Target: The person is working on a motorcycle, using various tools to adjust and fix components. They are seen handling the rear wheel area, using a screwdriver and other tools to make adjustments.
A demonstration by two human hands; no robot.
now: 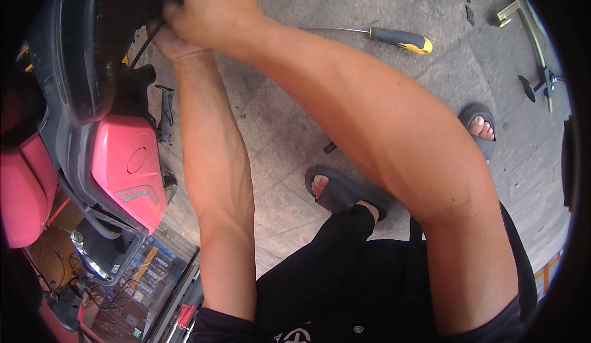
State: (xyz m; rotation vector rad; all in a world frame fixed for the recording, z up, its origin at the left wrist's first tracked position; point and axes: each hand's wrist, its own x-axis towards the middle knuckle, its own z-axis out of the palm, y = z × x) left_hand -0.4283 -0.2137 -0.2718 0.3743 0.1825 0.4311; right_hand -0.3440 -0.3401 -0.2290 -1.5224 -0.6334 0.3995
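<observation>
Two hands, R hand (206, 11) overlapping L hand (172, 43), were at pink/blk vehicle (126, 164) edge; finger grips couldn't be told. Screwdriver (400, 39) lay on floor (271, 137).

No lettering I can make out from here, only marks and labels
A white emblem (298, 335) sits low on the black clothing (332, 275), cut off by the lower edge, with a small round pale mark (358, 329) to its right; over in the clear-topped case (176, 241), the blue and yellow labels (154, 263) are too small to read, as is a green-and-white sticker (136, 332) near its lower end
</observation>
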